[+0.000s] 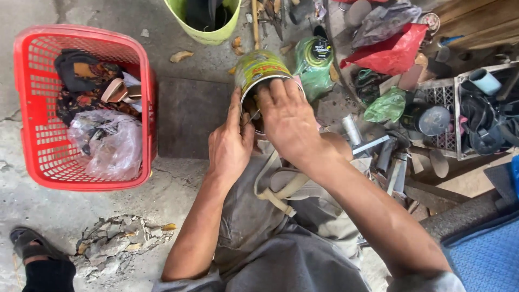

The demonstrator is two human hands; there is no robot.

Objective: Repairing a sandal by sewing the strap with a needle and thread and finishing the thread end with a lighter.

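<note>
Both hands are working at one thing: a round metal tin point(263, 73) with a glossy yellow-green printed wall, tilted so its open mouth faces me, held just above my lap. I am seeing my left hand point(231, 145) curling around the tin's lower left rim, thumb lying up along the wall, fingers closed against the metal. My right hand point(289, 119) is lying across the mouth, its fingers bent down and reaching inside; I cannot tell what, if anything, they are pinching there.

Beneath the tin, a pale beige sandal point(286, 186) with flat straps is resting on my grey trousers. Beside the tin on the right, a second round can point(317, 53) with a dark lid is sitting in a crumpled green plastic bag. Further right, a crinkled red plastic sheet point(393, 51), metal tubes and dark shoe parts are crowding the concrete floor point(186, 111), leaving little free room on that side.

To the left, well apart, a red plastic basket point(141, 70) with a perforated lattice wall is holding patterned footwear and a cloudy clear bag. A lime-green bucket point(208, 35) is standing beyond the tin. Another person's sandalled foot point(32, 246) is showing at the lower left, near a patch of broken concrete.
</note>
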